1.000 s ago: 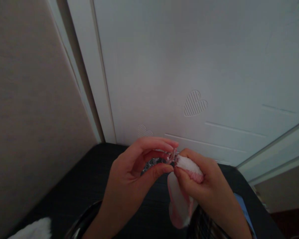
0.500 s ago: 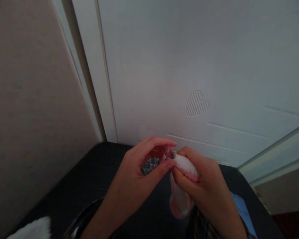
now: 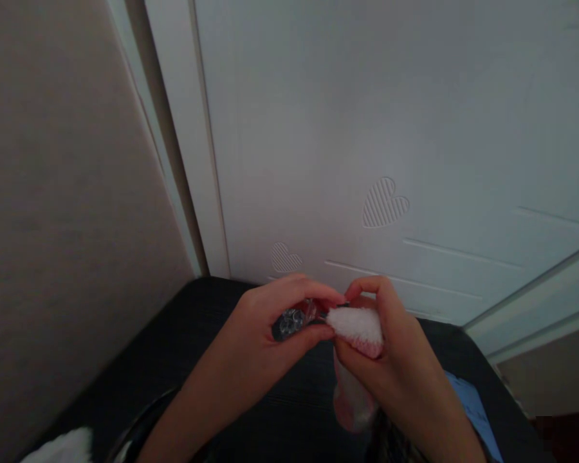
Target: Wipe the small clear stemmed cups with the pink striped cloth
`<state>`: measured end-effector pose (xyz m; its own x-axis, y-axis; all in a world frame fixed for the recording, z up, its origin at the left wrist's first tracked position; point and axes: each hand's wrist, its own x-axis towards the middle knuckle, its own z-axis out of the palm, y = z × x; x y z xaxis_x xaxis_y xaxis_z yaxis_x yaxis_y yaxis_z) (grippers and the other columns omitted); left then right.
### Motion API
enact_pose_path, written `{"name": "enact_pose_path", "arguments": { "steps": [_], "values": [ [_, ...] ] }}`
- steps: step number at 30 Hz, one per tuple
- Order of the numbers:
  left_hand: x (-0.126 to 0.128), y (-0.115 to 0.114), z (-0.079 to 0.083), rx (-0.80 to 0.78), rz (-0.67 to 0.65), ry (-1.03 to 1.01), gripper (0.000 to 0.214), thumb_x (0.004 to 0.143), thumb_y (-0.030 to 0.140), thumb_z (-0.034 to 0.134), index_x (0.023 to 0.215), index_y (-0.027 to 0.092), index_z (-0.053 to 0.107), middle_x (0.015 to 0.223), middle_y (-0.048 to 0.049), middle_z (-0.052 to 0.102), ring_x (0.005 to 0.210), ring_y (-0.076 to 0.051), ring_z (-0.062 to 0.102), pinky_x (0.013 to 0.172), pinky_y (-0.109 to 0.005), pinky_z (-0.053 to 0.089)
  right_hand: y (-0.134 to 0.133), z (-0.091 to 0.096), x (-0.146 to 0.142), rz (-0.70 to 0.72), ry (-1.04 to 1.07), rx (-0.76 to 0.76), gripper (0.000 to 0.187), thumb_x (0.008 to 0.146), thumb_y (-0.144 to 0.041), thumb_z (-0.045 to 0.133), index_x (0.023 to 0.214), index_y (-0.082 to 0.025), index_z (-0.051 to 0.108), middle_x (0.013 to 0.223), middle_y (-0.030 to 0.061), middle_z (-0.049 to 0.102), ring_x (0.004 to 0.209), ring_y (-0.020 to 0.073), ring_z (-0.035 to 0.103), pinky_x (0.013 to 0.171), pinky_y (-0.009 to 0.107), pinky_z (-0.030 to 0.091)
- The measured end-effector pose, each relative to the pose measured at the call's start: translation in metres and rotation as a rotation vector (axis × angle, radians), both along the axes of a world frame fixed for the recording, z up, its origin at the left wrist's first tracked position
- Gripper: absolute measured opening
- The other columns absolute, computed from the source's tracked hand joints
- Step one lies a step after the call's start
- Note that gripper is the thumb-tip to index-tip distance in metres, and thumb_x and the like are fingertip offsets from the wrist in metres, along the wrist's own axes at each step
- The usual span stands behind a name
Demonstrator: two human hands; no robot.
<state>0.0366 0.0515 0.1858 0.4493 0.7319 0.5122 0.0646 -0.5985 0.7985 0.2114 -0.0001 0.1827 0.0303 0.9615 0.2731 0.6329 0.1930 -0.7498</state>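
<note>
Since half a second ago, the right hand [image 3: 390, 350] has lifted its bent forefinger higher over the near end of the fuzzy cloth [image 3: 358, 326], and that white end has slid slightly leftward, toward the left hand [image 3: 265, 328]. From where I sit on the far side of the feed, I see the right hand holding the cloth firmly, its thumb beneath and its fingers curled around, with the pink edge showing low against the palm. A pink and white hanging part [image 3: 352, 405] drops below that hand; I take it for the same cloth, though the wrist and thumb hide the join.

My view of the left hand shows a narrow pinch: thumb below, fingers above, with a clear plastic piece [image 3: 311, 310] between them, right up against the cloth's edge. I cannot tell whether the piece has gripped the cloth. Through the gap behind the pinch I can see a heap of clear pieces [image 3: 289, 323] on the black table [image 3: 174, 354], at the foot of the white panel [image 3: 294, 128] with its pressed hearts. I also have a blue item [image 3: 473, 408] beside the right forearm and a white cloth [image 3: 60, 447] at the lower left corner
</note>
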Motion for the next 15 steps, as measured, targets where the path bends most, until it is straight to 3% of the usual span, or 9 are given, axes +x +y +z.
{"name": "enact_pose_path", "arguments": {
  "steps": [6, 11, 15],
  "values": [
    [0.0008, 0.003, -0.002, 0.081, 0.035, 0.0, 0.015, 0.082, 0.012, 0.077, 0.094, 0.021, 0.078, 0.085, -0.001, 0.077, 0.077, -0.017, 0.069, 0.071, -0.026, 0.052, -0.0007, -0.0012, -0.0017, 0.009, 0.145, 0.089, 0.051, 0.081, -0.008, 0.062, 0.122, -0.032, 0.045, 0.076, -0.0079, 0.056, 0.058, 0.0118, 0.056, 0.052, 0.02, 0.043],
    [-0.0022, 0.0054, -0.0066, 0.003, 0.072, -0.013, 0.01, 0.085, 0.019, 0.077, 0.094, 0.022, 0.077, 0.085, 0.0001, 0.076, 0.076, -0.016, 0.068, 0.07, -0.025, 0.051, -0.0018, 0.0008, -0.0015, -0.027, 0.267, 0.139, 0.058, 0.079, -0.008, 0.072, 0.125, -0.034, 0.05, 0.087, -0.0064, 0.065, 0.068, 0.0116, 0.061, 0.057, 0.019, 0.048],
    [-0.0024, 0.0058, -0.0077, -0.04, 0.062, -0.036, 0.006, 0.087, 0.022, 0.076, 0.093, 0.023, 0.076, 0.084, 0.0016, 0.075, 0.075, -0.015, 0.067, 0.07, -0.024, 0.051, -0.0042, 0.0033, 0.0004, -0.029, 0.272, 0.148, 0.057, 0.078, -0.007, 0.073, 0.123, -0.036, 0.054, 0.087, -0.0072, 0.07, 0.064, 0.0111, 0.061, 0.052, 0.018, 0.045]
  ]
}}
